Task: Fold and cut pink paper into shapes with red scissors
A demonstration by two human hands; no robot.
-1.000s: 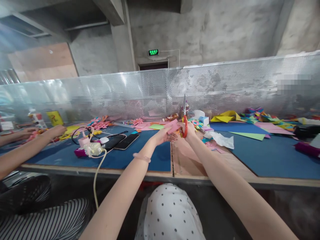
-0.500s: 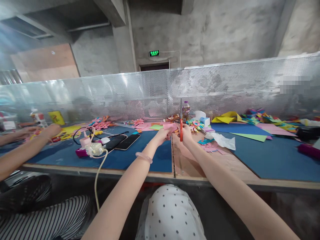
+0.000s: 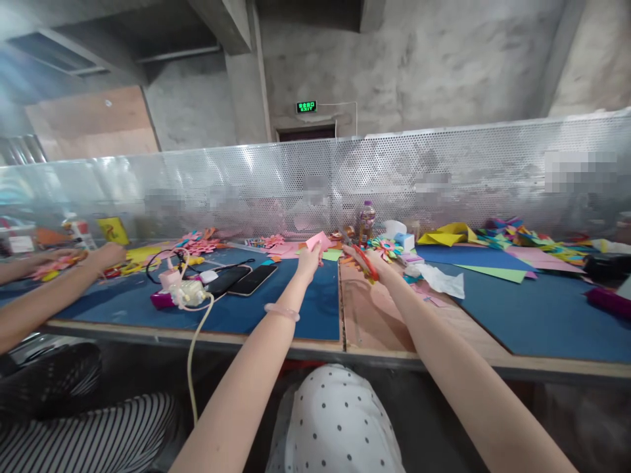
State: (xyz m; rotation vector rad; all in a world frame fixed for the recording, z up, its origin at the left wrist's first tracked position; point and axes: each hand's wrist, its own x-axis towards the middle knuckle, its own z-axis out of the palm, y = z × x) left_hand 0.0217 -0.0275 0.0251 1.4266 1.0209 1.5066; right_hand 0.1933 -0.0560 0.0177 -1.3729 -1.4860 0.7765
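Observation:
My left hand (image 3: 309, 261) is stretched out over the blue mat (image 3: 256, 305) and pinches a small pink piece of paper (image 3: 318, 241), held up above the table. My right hand (image 3: 375, 264) is closed around red-handled scissors (image 3: 363, 257), which now lie tilted low and point left, towards loose coloured papers at the back. The two hands are a short way apart, over the seam between the blue mat and a bare wooden strip (image 3: 374, 315).
Two phones (image 3: 236, 279) and a charger with a cream cable (image 3: 185, 295) lie left of my left arm. Another person's arms (image 3: 54, 276) work at the far left. A plastic bottle (image 3: 365, 222), crumpled tissue (image 3: 438, 279) and piles of coloured paper (image 3: 493, 240) crowd the back right by a perforated metal screen (image 3: 444, 171).
The scissors stood upright against the pink paper; my right hand has now tipped them down and away. My left hand has lifted the pink piece clear and moved slightly left.

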